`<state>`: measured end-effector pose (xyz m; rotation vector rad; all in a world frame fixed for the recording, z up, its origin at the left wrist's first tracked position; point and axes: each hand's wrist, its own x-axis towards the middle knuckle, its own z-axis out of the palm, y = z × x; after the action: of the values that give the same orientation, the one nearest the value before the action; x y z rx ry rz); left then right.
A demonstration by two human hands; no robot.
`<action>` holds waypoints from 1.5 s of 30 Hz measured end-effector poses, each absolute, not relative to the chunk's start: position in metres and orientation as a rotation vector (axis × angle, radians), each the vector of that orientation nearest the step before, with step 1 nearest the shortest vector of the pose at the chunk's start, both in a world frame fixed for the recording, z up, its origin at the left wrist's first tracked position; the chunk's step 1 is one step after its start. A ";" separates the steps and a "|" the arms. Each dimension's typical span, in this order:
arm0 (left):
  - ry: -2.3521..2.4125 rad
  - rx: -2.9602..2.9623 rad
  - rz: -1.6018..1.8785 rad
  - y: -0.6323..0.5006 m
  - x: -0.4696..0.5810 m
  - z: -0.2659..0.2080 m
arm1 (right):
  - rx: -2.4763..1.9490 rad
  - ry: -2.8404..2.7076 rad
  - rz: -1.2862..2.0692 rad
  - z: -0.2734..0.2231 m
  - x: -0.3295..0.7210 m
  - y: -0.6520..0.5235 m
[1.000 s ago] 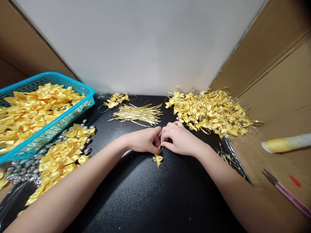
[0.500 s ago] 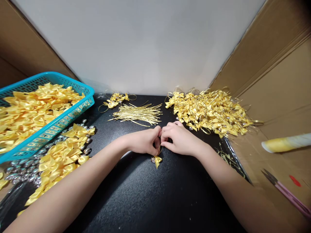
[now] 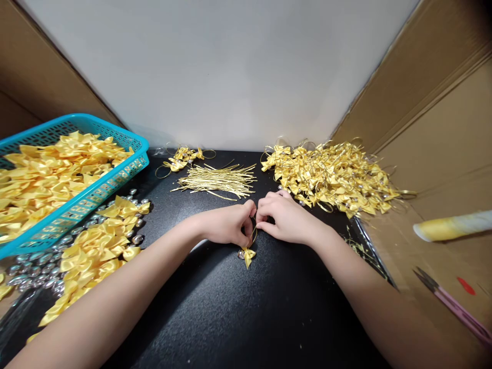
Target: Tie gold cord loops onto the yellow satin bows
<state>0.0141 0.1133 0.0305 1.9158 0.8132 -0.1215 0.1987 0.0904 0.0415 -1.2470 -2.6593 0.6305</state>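
Note:
My left hand [image 3: 232, 224] pinches a thin gold cord, bent into a loop, from which a yellow ribbon bow [image 3: 249, 256] hangs near the black tabletop. A small silvery bell or bead [image 3: 241, 254] sits against the bow's left side. Close by on the right, my right hand [image 3: 282, 218] has its thumb and fingertips together at the cord loop [image 3: 254, 234]. Its fingertips partly hide whatever they grip. Beyond both hands lies a bundle of cut gold cords [image 3: 217, 181].
A blue basket [image 3: 144, 146] of yellow bows stands at left, with loose bows [image 3: 92, 248] and silvery beads [image 3: 36, 271] beside it. Looped bows [image 3: 334, 177] are heaped at back right. Pink-handled scissors [image 3: 457, 310] and a yellow-white roll [image 3: 453, 226] lie on cardboard at right.
My right hand has shifted very slightly right, opening a small gap from the left hand. The bow hangs almost in the same place, turned a little.

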 end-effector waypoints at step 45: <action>0.812 2.004 -0.089 0.109 0.018 0.033 | -1.255 -2.680 0.477 0.038 0.209 0.099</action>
<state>0.0183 0.1095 0.0330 2.0043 0.8124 -0.0892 0.2093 0.0993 0.0377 -1.2545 -2.6804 0.4769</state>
